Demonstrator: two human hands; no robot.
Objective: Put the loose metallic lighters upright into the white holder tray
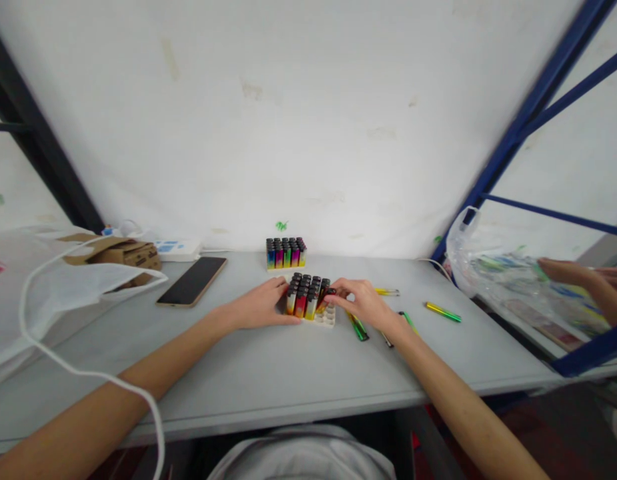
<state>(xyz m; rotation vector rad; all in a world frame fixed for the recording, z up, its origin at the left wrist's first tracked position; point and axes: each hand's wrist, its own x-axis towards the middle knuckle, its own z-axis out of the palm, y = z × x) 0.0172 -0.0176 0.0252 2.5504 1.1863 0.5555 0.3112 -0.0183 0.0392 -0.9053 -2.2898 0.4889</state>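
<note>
In the middle of the table, a white tray with round holes [328, 320] holds rows of upright lighters [300, 303] with black tops and red, yellow and silver bodies. My left hand [261, 303] grips the tray's left side, thumb along its front edge. At the tray's right end, my right hand [363, 300] has its fingers closed on a reddish lighter [322, 300], which leans slightly among the others; its lower end is hard to make out. Several loose lighters lie beside and under my right hand, including a green one [358, 328].
A second tray of multicoloured lighters [286, 255] stands by the wall. Farther right lies a yellow-green lighter [443, 312]. On the left are a phone [192, 283], a cardboard box [131, 257], a white bag [78, 300] and a cable. Another person's hands [586, 277] show beyond the blue frame.
</note>
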